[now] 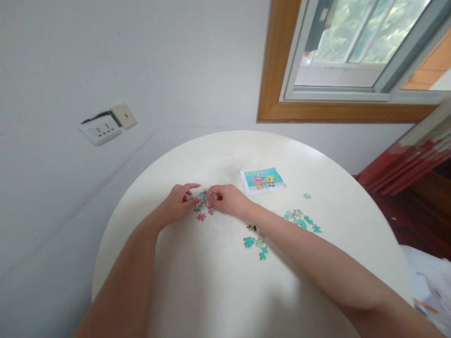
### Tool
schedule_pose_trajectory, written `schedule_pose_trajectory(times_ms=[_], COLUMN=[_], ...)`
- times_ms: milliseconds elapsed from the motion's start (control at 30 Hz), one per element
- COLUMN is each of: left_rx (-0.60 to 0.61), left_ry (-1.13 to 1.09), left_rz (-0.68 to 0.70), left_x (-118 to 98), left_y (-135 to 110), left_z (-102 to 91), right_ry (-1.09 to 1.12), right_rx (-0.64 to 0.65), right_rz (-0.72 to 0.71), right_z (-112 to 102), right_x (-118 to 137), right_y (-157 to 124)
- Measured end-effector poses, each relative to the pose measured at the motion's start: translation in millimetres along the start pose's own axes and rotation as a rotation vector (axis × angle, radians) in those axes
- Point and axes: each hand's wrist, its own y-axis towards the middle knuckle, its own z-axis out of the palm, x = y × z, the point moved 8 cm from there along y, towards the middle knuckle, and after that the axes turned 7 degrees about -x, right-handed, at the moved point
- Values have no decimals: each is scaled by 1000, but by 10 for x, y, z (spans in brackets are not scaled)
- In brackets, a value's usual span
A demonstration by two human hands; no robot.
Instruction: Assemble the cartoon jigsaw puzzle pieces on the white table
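A small heap of jigsaw puzzle pieces (202,203), mostly teal and pink, lies on the white round table (197,281) between my hands. My left hand (178,203) rests at the heap's left side, thumb and fingers apart, the thumb touching the pieces. On the other side, my right hand (228,199) has its fingers curled down onto the heap; whatever is between the fingertips is hidden. A loose pink piece (201,217) sits at the near edge of the heap.
Behind my right hand lies a picture card (263,180) with cartoon figures. Teal and pale pieces (301,221) are scattered beyond my right forearm, and more pieces (259,243) lie on its near side. A single piece (307,195) sits farther right. The wall (176,70) borders the table's far side.
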Motion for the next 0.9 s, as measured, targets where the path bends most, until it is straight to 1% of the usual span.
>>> schedule_pose_trajectory(times_ms=[67,167,233,267,300,367,433,500,567,600,633,700,733,800,867,900], left_rx=[-1,7,12,13,17,22,20,14,-40,-92,-169,-352,-396,-349,-238,-183], left_ry=[-1,0,8,12,16,23,30,39,55,67,84,118,112,78,103,100], left_rz=[-7,-22,-26,-27,-27,-23,-7,12,33,46,62,99,119,241,390,462], left_x=[-11,-36,-59,-69,-78,-86,-91,-110,-185,-258,-359,-638,-799,-1175,-1504,-1626], left_y=[-7,-17,-20,-22,-24,-27,-26,-20,-5,1,0,-41,-73,-147,-247,-301], left_z=[-8,-22,-29,-32,-30,-20,-7,8,-8,-29,-64,-127,-106,68,313,429], right_ry=[-12,45,136,189,229,292,311,292,257,213,155,36,-24,-122,-184,-207], right_rx=[-11,30,16,-14,-72,-150,-206,-255,-272,-262,-264,-290,-306,-330,-344,-350], right_rz=[-12,18,86,121,152,181,247,243,240,239,258,301,316,325,320,316], right_z=[17,27,-76,-174,-311,-594,-862,-1096,-1235,-1265,-1288,-1316,-1321,-1313,-1293,-1287], right_x=[8,-14,-81,-126,-179,-278,-424,-522,-606,-640,-683,-749,-764,-762,-740,-730], right_y=[63,150,175,166,140,19,-191,-444,-699,-811,-912,-1059,-1102,-1133,-1124,-1117])
